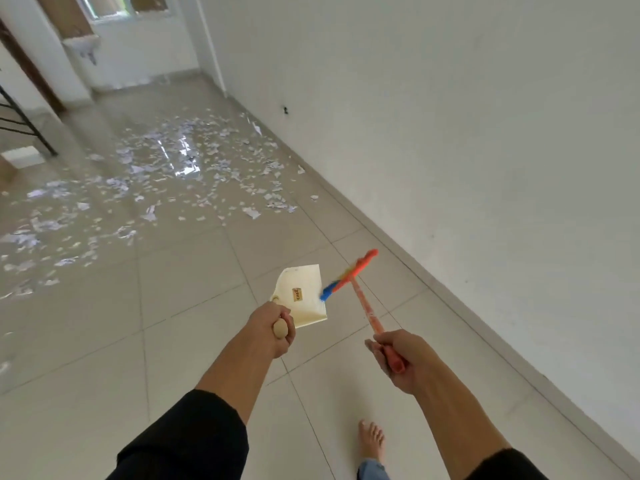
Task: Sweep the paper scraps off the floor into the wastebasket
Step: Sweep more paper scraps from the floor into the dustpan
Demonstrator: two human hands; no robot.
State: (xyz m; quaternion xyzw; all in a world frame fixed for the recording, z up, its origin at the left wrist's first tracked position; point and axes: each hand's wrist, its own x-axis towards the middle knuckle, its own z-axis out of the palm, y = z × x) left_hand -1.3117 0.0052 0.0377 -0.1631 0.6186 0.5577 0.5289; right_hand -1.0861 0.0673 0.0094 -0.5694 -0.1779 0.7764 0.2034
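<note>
My left hand (277, 329) is wrapped around the rounded end of the dustpan's handle, fingers curled tight on it; the dustpan (302, 295) hangs just ahead of that grip, cream-coloured, tilted, with a small gold label on its face. My right hand (398, 358) is clenched on the red shaft of the broom (362, 299), thumb and fingers closed round it near its upper end. From that grip the shaft runs forward and to the left, ending in a crosswise head, red at the far end and blue at the near end. The blue end overlaps the dustpan's right edge; whether they touch I cannot tell. Both tools are held off the floor (180, 323), which is pale glossy tile. The scraps (166, 174) lie well ahead of both grips and to the left, a wide scatter of white torn paper across several tiles, thinning toward the wall (450, 116) on the right-hand side. No scrap lies near either tool. Below my right grip a bare foot (371, 441) stands on the tile, with a denim cuff at the ankle. Both forearms carry dark sleeves pushed up. Beyond the scraps, a sink (82, 46) is mounted on the far wall, and a dark metal frame (31, 123) stands at the left edge.
</note>
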